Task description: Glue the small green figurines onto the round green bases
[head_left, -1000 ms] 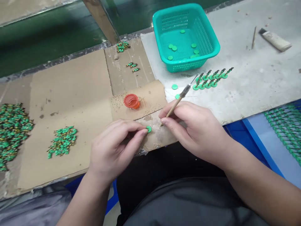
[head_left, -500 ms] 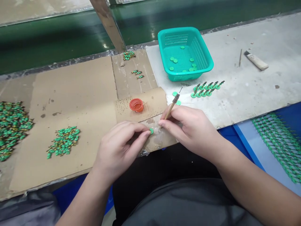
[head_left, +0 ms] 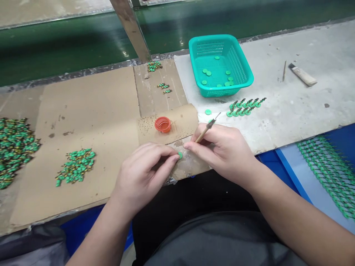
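My left hand [head_left: 144, 173] pinches a small green disc [head_left: 180, 155] between thumb and fingertip at the near edge of the cardboard. My right hand [head_left: 222, 151] is closed around a thin paintbrush [head_left: 206, 128], whose bristle end points up and away toward the basket. The fingertips of the two hands nearly meet at the disc. A small red cap of liquid [head_left: 162, 124] sits on the cardboard just beyond my hands.
A teal basket [head_left: 247, 75] with several green discs stands at the back. A row of green pieces with stems [head_left: 245, 103] lies before it. Piles of green parts [head_left: 75, 166] lie on the cardboard [head_left: 83, 111] at left; a tube [head_left: 303, 75] at far right.
The view has shifted a little, so the table appears slightly lower and to the right. Both hands keep the same grip; the brush tip has tilted slightly further right.
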The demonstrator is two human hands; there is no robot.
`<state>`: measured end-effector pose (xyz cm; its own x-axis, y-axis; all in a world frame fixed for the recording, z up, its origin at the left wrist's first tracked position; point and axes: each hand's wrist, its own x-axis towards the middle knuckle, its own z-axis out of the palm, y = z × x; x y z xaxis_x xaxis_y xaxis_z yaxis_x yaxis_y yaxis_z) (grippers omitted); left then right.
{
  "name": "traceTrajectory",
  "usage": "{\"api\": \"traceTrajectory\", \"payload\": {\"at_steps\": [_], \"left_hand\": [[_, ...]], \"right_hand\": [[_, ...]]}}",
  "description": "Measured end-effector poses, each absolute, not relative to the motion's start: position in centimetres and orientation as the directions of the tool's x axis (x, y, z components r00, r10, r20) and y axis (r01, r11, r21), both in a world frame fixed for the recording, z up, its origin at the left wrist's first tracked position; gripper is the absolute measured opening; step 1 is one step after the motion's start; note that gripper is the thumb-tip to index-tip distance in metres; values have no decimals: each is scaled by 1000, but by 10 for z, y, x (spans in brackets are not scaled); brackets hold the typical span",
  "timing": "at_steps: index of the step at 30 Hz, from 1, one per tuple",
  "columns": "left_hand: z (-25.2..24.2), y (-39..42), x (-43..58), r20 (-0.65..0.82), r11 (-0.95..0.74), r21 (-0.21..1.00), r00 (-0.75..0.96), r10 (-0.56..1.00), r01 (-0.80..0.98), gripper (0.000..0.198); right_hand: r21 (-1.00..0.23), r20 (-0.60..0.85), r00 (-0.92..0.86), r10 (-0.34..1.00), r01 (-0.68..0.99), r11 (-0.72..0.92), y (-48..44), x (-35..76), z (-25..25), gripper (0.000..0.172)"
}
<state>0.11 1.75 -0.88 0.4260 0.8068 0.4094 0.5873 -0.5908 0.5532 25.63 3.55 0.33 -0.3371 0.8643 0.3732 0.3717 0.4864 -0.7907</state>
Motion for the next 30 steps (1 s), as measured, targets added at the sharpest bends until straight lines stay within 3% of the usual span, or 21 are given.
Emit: {"api": "traceTrajectory", "payload": {"at_steps": [11,16,22,27,30], "left_hand": [[-8,18,1,416,-602,535,436,798,592,7],[-9,18,0,405,-586,563,423,811,583,7],[-9,17,1,394,-581,561,427,814,590,8],[-7,16,1,387,-574,562,424,819,595,8],[-6,17,1,387,-578,561,429,816,593,6]], "right_hand": [[-825,274,-335,901,399,400,26,261,21,17],[-853,290,-304,907,347,389,26,260,15,23],[-909,251,-238,938,276,313,27,256,4,15],[-925,125,-296,947,310,219,25,263,9,8],[-917,113,-327,938,329,225,24,268,11,15]]}}
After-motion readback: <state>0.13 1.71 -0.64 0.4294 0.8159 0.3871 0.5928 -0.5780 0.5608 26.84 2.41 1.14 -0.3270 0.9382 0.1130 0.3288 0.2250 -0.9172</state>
